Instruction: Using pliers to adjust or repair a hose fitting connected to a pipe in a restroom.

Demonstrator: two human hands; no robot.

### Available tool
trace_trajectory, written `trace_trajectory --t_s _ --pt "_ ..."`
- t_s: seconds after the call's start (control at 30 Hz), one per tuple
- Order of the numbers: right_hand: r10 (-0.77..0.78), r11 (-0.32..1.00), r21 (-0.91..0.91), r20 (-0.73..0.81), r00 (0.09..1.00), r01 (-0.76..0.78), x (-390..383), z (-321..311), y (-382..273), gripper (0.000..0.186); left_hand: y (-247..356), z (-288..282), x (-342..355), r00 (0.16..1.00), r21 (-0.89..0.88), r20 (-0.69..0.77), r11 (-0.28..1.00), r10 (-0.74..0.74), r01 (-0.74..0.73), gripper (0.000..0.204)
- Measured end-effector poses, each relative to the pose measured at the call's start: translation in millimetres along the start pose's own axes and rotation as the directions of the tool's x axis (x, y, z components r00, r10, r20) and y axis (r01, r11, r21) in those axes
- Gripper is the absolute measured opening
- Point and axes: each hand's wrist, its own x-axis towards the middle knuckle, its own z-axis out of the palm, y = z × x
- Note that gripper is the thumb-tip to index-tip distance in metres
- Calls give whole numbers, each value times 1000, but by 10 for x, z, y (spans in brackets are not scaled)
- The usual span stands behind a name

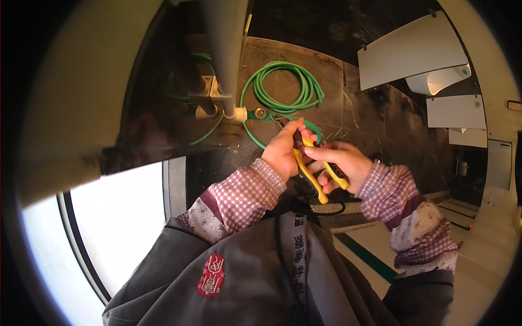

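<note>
A pair of pliers (309, 175) with yellow-and-black handles is gripped in my right hand (350, 163), its handles spread apart. My left hand (281, 151) is closed beside the pliers' head, fingers curled; what it pinches is hidden. Just past my fingertips a short bend of green hose (314, 128) curves round. Beyond my left hand, a brass-coloured valve fitting (261, 113) with a green part joins a cream pipe fitting (239, 114) on the wall pipe. Thin wire-like strands show between the fitting and my left hand, too fine to make out clearly.
A coil of green hose (283, 87) lies on the dark tiled floor, one length running toward my hands. On the left a glossy dark panel (157, 108) mirrors the pipe. White partitions (413, 51) and a white urinal (439, 80) stand at the right.
</note>
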Motion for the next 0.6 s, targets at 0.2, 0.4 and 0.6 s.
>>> trace_trajectory --t_s 0.2,0.4,0.6 --pt "-27 957 291 92 995 -1 -23 -15 300 23 -96 -114 -37 999 78 -13 996 -47 48 20" --pt "-46 879 458 361 932 -134 -59 -41 225 36 9 -129 -286 948 281 239 949 -212 142 28" --pt "-127 907 421 223 967 23 -29 29 356 32 -89 -188 -622 988 538 127 830 93 -147 28"
